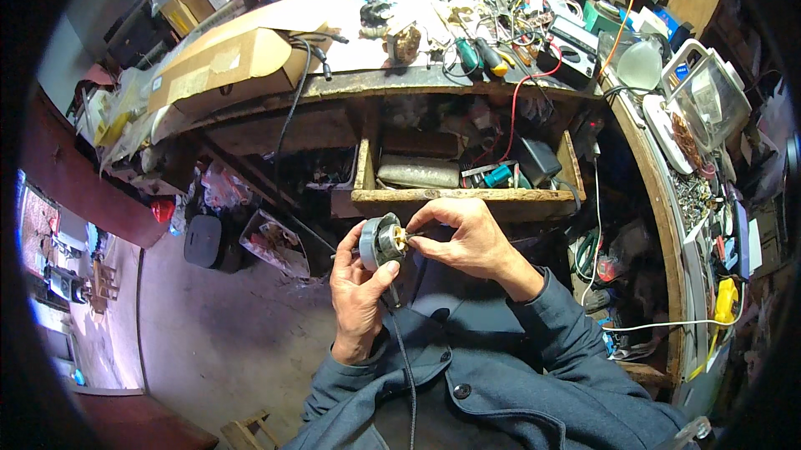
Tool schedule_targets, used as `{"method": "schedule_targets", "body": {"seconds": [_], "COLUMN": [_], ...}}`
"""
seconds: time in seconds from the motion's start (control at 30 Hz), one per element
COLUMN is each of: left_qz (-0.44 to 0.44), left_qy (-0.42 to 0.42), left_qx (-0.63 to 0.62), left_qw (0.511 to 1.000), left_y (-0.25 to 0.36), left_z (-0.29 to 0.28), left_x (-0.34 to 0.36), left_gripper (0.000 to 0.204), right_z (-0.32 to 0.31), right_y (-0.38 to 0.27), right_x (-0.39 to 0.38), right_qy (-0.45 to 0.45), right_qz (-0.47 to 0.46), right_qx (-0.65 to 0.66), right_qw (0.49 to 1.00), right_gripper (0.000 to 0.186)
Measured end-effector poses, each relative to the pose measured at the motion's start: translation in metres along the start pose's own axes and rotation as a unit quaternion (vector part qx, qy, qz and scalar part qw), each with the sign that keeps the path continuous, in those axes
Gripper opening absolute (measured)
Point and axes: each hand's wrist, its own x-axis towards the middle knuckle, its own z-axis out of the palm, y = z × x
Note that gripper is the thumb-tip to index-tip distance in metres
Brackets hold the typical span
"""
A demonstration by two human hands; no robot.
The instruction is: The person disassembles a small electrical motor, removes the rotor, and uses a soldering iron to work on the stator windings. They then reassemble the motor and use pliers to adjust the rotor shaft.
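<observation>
My left hand is wrapped round a small round grey housing, thumb at its lower edge. The housing has an open side facing right, with a silvery metal part and a yellow, brass-like piece at its middle. A dark cord hangs below the left hand and runs down over my coat. My right hand comes in from the right, thumb and forefinger pinched at the yellow piece. Whatever lies between those fingertips is too small to make out.
Ahead, an open wooden drawer holds a black box-shaped thing and other parts. The cluttered bench carries a cardboard box, screwdrivers and a meter. At right, a side bench bears a clear plastic container and a yellow tool.
</observation>
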Motion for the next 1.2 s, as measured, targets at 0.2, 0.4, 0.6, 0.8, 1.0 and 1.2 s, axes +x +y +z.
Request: {"method": "schedule_targets", "body": {"seconds": [0.2,0.4,0.6,0.8,1.0,1.2], "left_qz": [-0.016,-0.015,-0.007,-0.019,-0.043,-0.023], "left_qy": [0.016,0.042,0.042,0.036,0.025,0.032], "left_qx": [0.003,-0.019,-0.046,-0.044,-0.117,-0.105], "left_qw": [1.0,0.999,0.998,0.998,0.992,0.994], "left_y": [-0.004,-0.001,-0.001,0.016,0.026,0.018], "left_z": [-0.005,-0.009,-0.013,-0.003,0.0,-0.007], "left_x": [0.003,0.004,0.015,0.014,0.009,0.011], "left_gripper": [0.066,0.06,0.056,0.052,0.05,0.051], "right_z": [-0.002,-0.01,-0.039,-0.067,-0.071,-0.042], "right_y": [-0.003,-0.007,-0.008,0.044,0.067,0.012], "right_x": [-0.002,0.006,0.03,0.148,0.197,0.129], "right_qy": [-0.033,-0.024,-0.011,0.096,0.052,0.051], "right_qz": [0.008,-0.075,-0.069,-0.086,-0.075,-0.191], "right_qx": [0.001,-0.086,-0.157,-0.438,-0.544,-0.29], "right_qw": [0.999,0.993,0.985,0.889,0.834,0.936], "right_gripper": [0.017,0.016,0.017,0.008,0.013,0.013]}}
